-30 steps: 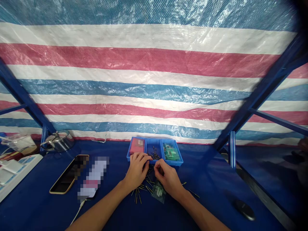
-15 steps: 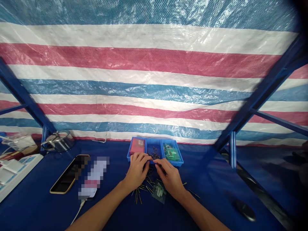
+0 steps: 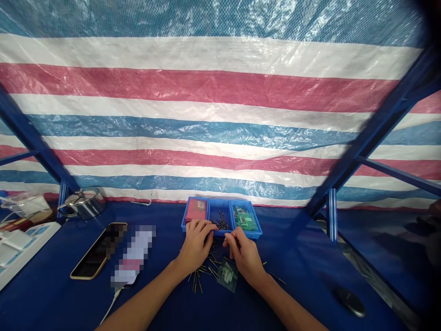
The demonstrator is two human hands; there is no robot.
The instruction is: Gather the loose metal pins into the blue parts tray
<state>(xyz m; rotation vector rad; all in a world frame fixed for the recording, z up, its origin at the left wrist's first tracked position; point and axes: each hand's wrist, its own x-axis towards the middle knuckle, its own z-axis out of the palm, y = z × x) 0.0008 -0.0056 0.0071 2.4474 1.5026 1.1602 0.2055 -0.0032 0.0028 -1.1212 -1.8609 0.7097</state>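
Observation:
My left hand (image 3: 195,242) and my right hand (image 3: 243,251) rest close together on the blue cloth, just in front of a blue tray (image 3: 256,233) with three compartments. Both have curled fingers, pinched at something small that I cannot make out. Thin dark metal pins (image 3: 198,277) lie scattered under and around both hands. More pins fill the tray's middle compartment (image 3: 221,219); the left one holds red parts (image 3: 196,210), the right one green parts (image 3: 244,218). A small clear bag (image 3: 226,276) lies below my right hand.
A phone (image 3: 98,250) and a blurred white object (image 3: 132,256) with a cable lie at left. A metal lidded pot (image 3: 81,203) and a white box (image 3: 19,241) stand at far left. A dark mouse (image 3: 350,301) sits at lower right. Blue frame posts (image 3: 332,214) and striped tarpaulin back the table.
My right hand has crept slightly up and right toward the tray edge, with its fingers curling tighter. My left hand has barely shifted.

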